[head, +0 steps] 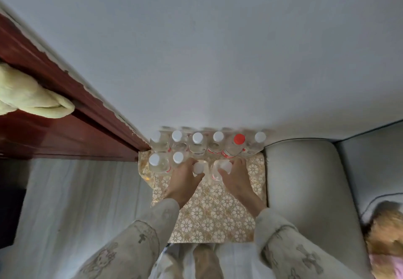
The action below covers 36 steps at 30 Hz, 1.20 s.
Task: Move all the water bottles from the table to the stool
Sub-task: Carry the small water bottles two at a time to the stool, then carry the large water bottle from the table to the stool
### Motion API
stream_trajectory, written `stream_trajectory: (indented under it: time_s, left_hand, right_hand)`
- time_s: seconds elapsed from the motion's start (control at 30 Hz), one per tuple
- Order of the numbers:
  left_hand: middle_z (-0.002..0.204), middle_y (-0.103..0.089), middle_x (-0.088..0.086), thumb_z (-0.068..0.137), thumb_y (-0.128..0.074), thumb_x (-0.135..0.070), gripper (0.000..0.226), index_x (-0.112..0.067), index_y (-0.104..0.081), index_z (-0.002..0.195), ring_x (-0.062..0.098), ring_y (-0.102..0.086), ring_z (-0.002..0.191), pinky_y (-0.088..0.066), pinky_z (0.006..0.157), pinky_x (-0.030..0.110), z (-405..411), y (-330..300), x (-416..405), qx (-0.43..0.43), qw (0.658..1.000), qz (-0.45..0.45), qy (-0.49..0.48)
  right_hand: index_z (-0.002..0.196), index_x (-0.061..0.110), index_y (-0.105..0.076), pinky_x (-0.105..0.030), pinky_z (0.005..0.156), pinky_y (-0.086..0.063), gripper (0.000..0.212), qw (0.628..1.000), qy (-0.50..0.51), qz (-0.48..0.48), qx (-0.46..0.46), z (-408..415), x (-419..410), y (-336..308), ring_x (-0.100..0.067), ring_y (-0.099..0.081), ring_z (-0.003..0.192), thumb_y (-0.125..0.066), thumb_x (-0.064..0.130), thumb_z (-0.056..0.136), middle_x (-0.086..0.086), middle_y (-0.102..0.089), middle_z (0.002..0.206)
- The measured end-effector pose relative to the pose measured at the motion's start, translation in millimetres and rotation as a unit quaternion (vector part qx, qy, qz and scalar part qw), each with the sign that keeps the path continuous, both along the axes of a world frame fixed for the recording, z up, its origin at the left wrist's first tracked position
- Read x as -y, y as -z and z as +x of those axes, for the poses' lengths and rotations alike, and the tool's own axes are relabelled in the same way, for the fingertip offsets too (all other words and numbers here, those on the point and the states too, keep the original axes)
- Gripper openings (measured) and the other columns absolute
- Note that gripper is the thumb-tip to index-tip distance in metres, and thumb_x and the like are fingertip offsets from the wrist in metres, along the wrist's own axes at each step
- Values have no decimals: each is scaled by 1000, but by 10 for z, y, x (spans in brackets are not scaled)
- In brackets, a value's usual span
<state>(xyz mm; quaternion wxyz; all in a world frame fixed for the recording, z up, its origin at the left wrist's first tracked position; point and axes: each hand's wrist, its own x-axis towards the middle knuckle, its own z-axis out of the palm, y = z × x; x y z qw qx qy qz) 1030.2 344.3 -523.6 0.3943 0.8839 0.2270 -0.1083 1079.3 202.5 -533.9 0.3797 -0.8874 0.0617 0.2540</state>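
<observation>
Several clear water bottles stand on a surface covered with a gold floral cloth (209, 217). A back row against the wall has white-capped bottles (197, 144) and one red-capped bottle (234, 146). Two more white-capped bottles (158, 163) stand at the front left. My left hand (184, 180) is closed around a white-capped bottle (198, 168) in the second row. My right hand (236, 179) grips another white-capped bottle (221, 168) right beside it. Both held bottles stand upright on or just above the cloth; I cannot tell which.
A grey sofa arm (305, 191) borders the cloth on the right. A dark red wooden frame (72, 113) with a pale green towel (28, 95) is on the left. The white wall (218, 49) stands directly behind the bottles. Pale floor (76, 213) lies to the left.
</observation>
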Motion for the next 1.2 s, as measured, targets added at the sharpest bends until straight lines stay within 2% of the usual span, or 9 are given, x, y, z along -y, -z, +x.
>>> stream_trajectory:
  time_s: [0.1,0.3,0.47,0.53,0.67,0.77,0.87,1.1,1.2]
  left_hand:
    - [97,-67,5,77,-68,-21,31,-16,-56,106,14,-53,76,-38,63,24,76,117,50,7,1000,2,-26]
    - [97,-65,11,80,-64,-16,29,-10,-54,107,23,-57,84,-41,68,28,237,238,163,32,998,7,-49]
    - [101,-61,14,82,-61,-10,27,-7,-51,107,23,-54,88,-43,75,30,291,286,222,30,998,-1,-59]
    - [109,-57,15,83,-58,-8,32,-6,-47,113,27,-53,97,-43,81,34,287,276,222,12,998,-2,-60]
    - [129,-48,15,85,-55,-8,51,-11,-33,131,31,-46,118,-39,95,37,243,182,221,-23,999,-17,-37]
    - [138,-42,15,87,-53,-11,59,-12,-24,138,30,-41,126,-35,104,40,137,31,221,-27,999,-23,-31]
    - [138,-42,14,89,-50,-13,54,-14,-26,137,29,-46,121,-39,98,38,-172,-140,205,-18,997,-31,-76]
    - [132,-54,10,90,-48,-12,37,-8,-46,127,24,-53,117,-40,98,31,-1500,-270,182,-53,966,-96,-236]
    - [121,-61,12,90,-48,-11,33,-5,-50,122,23,-59,107,-41,83,18,-2190,-325,151,-57,940,-134,-309]
  right_hand:
    - [115,7,-41,-24,80,-36,38,1000,-12,17,4,87,-44,129,-13,-42,94,-58,22,85,-5,-36,120]
    - [113,6,-41,-25,82,-39,39,999,-1,50,6,230,-90,255,-16,-44,95,-60,23,84,-2,-33,109]
    - [110,9,-44,-12,63,-32,40,998,-7,59,12,259,-25,315,-10,-42,85,-64,26,81,-2,-38,106]
    - [111,11,-44,-13,68,-33,39,997,-20,69,2,239,-8,313,-11,-44,89,-64,25,81,-5,-42,111]
    - [125,12,-40,-34,99,-39,47,993,-38,104,-37,154,25,200,-19,-45,115,-60,22,84,-7,-45,128]
    - [132,18,-34,-34,104,-33,52,990,-47,115,-61,23,83,20,-21,-42,126,-57,22,86,-6,-45,137]
    - [138,14,-28,-37,105,-34,54,990,-66,69,-108,-182,130,-137,-24,-39,130,-51,25,90,-8,-39,144]
    - [128,10,-41,-16,68,-41,44,971,-200,52,-118,-1023,-52,-464,-14,-55,99,-48,32,91,-6,-55,125]
    - [122,12,-46,-24,78,-43,37,953,-276,39,-120,-1538,-270,-601,-13,-55,99,-48,33,91,-3,-57,118]
